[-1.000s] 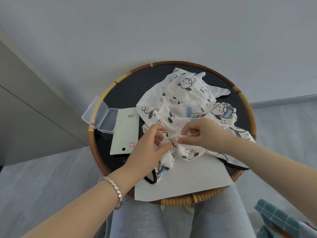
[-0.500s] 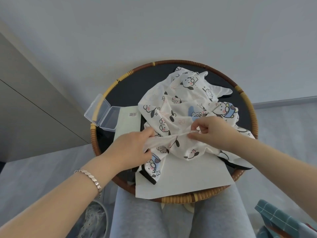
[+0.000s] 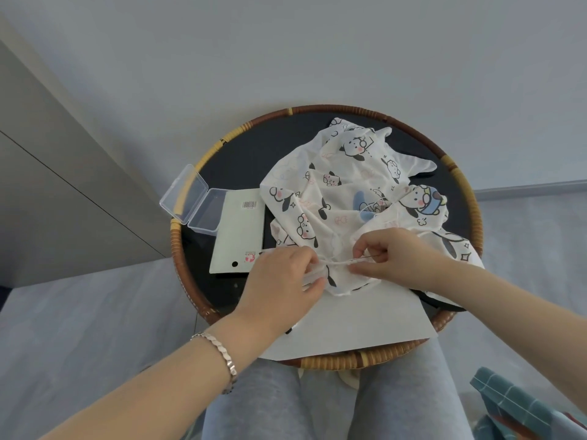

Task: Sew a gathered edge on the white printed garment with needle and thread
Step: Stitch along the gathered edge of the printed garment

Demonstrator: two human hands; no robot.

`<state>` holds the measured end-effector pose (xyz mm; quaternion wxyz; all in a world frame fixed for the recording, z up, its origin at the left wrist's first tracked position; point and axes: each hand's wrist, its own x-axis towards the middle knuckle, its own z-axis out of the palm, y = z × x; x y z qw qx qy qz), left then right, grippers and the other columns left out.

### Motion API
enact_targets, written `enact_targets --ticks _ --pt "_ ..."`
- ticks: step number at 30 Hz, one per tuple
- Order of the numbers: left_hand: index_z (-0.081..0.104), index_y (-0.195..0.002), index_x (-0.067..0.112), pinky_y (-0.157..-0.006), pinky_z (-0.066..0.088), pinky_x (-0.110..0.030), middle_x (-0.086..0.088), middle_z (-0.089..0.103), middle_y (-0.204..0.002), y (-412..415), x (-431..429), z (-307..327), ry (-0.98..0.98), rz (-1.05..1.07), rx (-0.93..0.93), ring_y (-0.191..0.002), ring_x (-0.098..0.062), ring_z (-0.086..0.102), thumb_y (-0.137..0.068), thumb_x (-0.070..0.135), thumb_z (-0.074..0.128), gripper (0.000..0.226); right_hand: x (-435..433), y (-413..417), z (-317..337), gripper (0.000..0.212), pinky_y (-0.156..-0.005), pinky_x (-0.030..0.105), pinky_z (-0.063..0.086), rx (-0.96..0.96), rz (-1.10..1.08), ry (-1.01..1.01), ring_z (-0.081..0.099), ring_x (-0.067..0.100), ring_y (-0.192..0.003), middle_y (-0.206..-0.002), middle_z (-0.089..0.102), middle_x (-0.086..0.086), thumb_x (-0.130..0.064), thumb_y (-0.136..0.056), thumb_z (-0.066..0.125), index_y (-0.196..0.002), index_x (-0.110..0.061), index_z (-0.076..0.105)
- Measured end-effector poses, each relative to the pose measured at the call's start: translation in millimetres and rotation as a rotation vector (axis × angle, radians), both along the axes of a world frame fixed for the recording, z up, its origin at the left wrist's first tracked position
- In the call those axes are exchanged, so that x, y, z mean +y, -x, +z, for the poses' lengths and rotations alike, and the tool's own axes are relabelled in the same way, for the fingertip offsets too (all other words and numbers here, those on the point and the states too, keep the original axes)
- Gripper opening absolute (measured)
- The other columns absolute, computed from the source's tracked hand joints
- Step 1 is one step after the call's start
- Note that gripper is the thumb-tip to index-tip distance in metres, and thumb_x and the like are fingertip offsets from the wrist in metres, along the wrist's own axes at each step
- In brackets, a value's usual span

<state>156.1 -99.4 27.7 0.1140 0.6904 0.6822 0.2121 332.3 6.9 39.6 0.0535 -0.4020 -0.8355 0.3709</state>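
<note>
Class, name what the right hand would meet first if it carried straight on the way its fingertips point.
The right hand would likely meet the garment's gathered edge, then the left hand.

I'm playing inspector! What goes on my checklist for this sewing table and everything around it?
Surface: round table, dark top, woven rim.
Job's things: garment crumpled on the table; needle at its bunched edge.
Clutter: open clear box, barcoded card, white paper under the garment's near edge.
Hands: left hand grips the bunched edge; right hand pinches the needle.
Cables: nothing seen.
Surroundings: grey wall behind; knees in grey trousers below; checked cloth at lower right.
</note>
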Motion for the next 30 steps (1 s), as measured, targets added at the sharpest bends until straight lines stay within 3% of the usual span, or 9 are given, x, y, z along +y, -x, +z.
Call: enact_targets --ticks 2,6,9,11,16,22,26,30 --pt "0.061 -0.083 0.015 -0.072 0.045 -0.035 0.007 0.06 -0.076 -3.0 0.8 -3.2 0.038 0.03 -0.028 -0.078 -0.017 0.056 -0.084 0.033 0.061 0.018 -0.4 -1.2 -1.5 0.02 -0.053 0.011 0.034 -0.002 0.01 0.005 0.041 -0.001 -0.048 -0.056 0.038 -0.01 -0.03 -0.076 0.073 -0.069 -0.034 0.055" --pt "0.058 -0.069 0.014 -0.059 0.047 -0.035 0.005 0.058 -0.064 -3.4 -0.6 -2.6 -0.046 -0.013 -0.055 -0.063 -0.017 0.056 -0.081 0.03 0.055 0.021 -1.2 -3.7 -3.3 0.02 -0.053 0.014 0.033 -0.017 0.025 -0.026 0.039 0.003 -0.05 -0.057 0.039 -0.01 -0.031 -0.077 0.072 -0.07 -0.036 0.054" --pt "0.058 -0.076 0.013 -0.067 0.047 -0.037 0.004 0.06 -0.071 -0.1 -3.0 0.1 -0.009 -0.074 -0.07 -0.07 -0.016 0.056 -0.087 0.033 0.048 0.026 -2.4 -3.9 -3.6 0.02 -0.054 0.014 0.035 -0.027 0.052 -0.032 0.042 0.0 -0.05 -0.057 0.039 -0.01 -0.031 -0.077 0.071 -0.071 -0.037 0.053" --pt "0.058 -0.082 0.013 -0.072 0.046 -0.037 0.003 0.063 -0.075 0.7 -3.9 0.2 0.013 -0.079 -0.066 -0.074 -0.016 0.057 -0.089 0.029 0.054 0.019 -3.1 -4.1 -4.6 0.022 -0.053 0.014 0.034 -0.031 0.054 -0.025 0.042 -0.002 -0.051 -0.057 0.039 -0.01 -0.032 -0.077 0.072 -0.069 -0.038 0.052" --pt "0.061 -0.102 0.018 -0.081 0.044 -0.027 0.01 0.063 -0.09 0.6 -5.6 0.1 0.119 -0.026 -0.12 -0.088 -0.007 0.056 -0.089 0.032 0.056 0.019 -5.3 -3.8 -4.6 0.026 -0.054 0.016 0.032 -0.038 0.048 -0.017 0.043 -0.004 -0.051 -0.056 0.038 -0.01 -0.031 -0.078 0.071 -0.067 -0.04 0.049" --pt "0.055 -0.082 0.021 -0.075 0.044 -0.025 0.016 0.046 -0.078 1.8 -4.1 0.3 0.172 0.029 -0.226 -0.079 -0.004 0.049 -0.087 0.021 0.057 0.005 -4.3 -5.0 -3.1 0.026 -0.054 0.016 0.032 -0.041 0.054 -0.031 0.043 -0.003 -0.052 -0.055 0.037 -0.01 -0.031 -0.078 0.071 -0.067 -0.04 0.049" --pt "0.055 -0.087 0.016 -0.078 0.045 -0.031 0.007 0.051 -0.089 4.2 -1.7 -0.6 0.194 0.02 -0.234 -0.084 -0.01 0.049 -0.088 0.019 0.054 0.004 -5.1 -4.9 -3.2 0.026 -0.054 0.017 0.032 -0.049 0.062 -0.037 0.041 -0.001 -0.05 -0.056 0.037 -0.01 -0.032 -0.078 0.071 -0.067 -0.04 0.049" --pt "0.061 -0.089 0.015 -0.074 0.046 -0.029 0.01 0.052 -0.095 4.8 0.7 -1.7 0.155 -0.051 -0.194 -0.084 -0.01 0.054 -0.089 0.029 0.056 0.014 -5.8 -5.1 -3.3 0.02 -0.053 0.014 0.032 -0.067 0.077 -0.044 0.043 -0.003 -0.051 -0.057 0.039 -0.01 -0.033 -0.079 0.07 -0.073 -0.038 0.052"
